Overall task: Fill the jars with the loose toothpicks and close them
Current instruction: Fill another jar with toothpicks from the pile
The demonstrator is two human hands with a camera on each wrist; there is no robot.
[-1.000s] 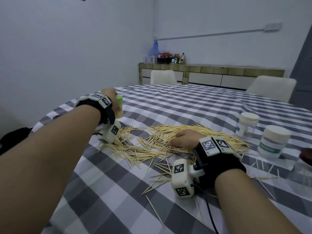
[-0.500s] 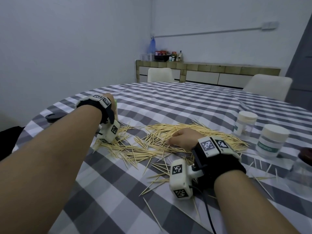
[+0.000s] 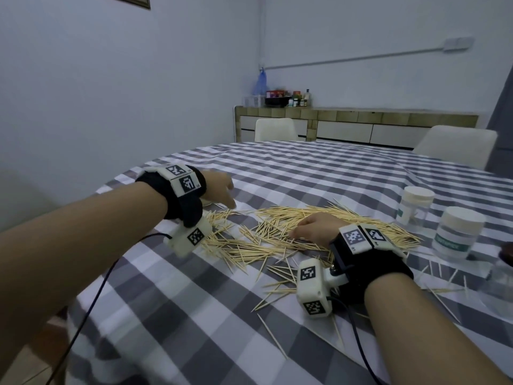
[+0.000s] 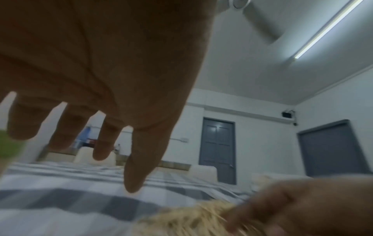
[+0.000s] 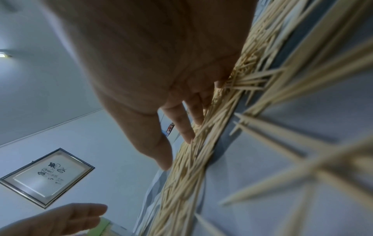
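From the head view the right hand lies flat on the toothpicks heaped on the table, capped jars to its right; the left wrist view shows the left hand spread, holding nothing; the right wrist view shows straight fingers pressing toothpicks.

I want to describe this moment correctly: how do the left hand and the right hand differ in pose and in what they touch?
1. The left hand is raised above the tablecloth; the right hand lies low on the toothpick pile.
2. The left hand's fingers are spread and hold nothing; the right hand's fingers press into the toothpicks.

Both hands wear a black wrist strap with a white camera.
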